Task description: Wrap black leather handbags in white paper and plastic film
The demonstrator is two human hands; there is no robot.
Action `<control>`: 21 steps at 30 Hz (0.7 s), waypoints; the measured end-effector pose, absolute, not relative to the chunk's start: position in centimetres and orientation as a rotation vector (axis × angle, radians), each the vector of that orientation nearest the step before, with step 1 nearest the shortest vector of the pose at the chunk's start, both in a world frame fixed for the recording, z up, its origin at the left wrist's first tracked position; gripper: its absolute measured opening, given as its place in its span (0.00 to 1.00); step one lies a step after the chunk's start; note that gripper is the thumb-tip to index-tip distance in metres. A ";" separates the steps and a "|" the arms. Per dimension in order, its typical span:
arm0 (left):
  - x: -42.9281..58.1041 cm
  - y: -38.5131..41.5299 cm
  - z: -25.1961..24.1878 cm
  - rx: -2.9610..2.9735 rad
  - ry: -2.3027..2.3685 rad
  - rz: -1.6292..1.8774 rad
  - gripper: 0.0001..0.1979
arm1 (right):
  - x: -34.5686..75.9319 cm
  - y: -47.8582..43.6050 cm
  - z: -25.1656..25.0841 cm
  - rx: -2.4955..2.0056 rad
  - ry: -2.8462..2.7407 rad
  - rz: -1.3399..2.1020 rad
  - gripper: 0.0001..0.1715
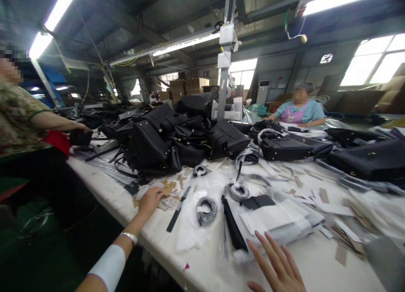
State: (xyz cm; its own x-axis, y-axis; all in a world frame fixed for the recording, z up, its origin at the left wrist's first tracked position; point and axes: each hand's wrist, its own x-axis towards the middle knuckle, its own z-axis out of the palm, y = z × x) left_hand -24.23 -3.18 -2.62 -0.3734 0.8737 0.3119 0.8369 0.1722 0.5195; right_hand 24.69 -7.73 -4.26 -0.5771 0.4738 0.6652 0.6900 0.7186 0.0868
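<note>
My left hand (151, 203) reaches to a scattered pile of small tan and white paper tags (172, 201) near the left edge of the table. Its fingers are bent together at the pile, and what they pinch is too small to make out. My right hand (278, 262) has its fingers spread, with nothing in it, by the near side of a flat black bag (233, 226). White tissue and clear plastic (275, 216) lie over that bag. Coiled straps in plastic wrap (206, 211) and a dark flat strip (177, 212) lie between my hands.
Black handbags (148, 146) are heaped across the back of the table (167, 254). Cardboard scraps (346, 239) lie to the right. A metal post with sockets (225, 60) rises behind the heap. One co-worker (28, 114) stands at the left; another (299, 110) sits at the far side.
</note>
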 end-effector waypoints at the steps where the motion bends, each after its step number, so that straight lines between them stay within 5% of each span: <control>1: -24.3 -3.1 -2.2 1.701 2.366 1.008 0.11 | 24.3 -7.2 -4.7 -0.917 -2.319 -0.504 0.38; 6: -23.9 -3.0 1.8 1.617 2.319 1.237 0.13 | 22.6 -5.7 -6.0 -1.004 -2.288 -0.468 0.38; 12: -20.1 -3.9 7.7 1.559 1.950 1.568 0.20 | 25.5 -5.4 -5.1 -0.923 -2.188 -0.400 0.26; 18: -12.9 -6.5 11.1 1.403 1.615 1.643 0.24 | 33.8 -8.3 -4.4 -0.871 -2.255 -0.606 0.34; 21: -8.6 -8.1 11.9 1.344 1.464 1.617 0.22 | 33.7 -11.7 -1.9 -0.973 -2.091 -0.397 0.33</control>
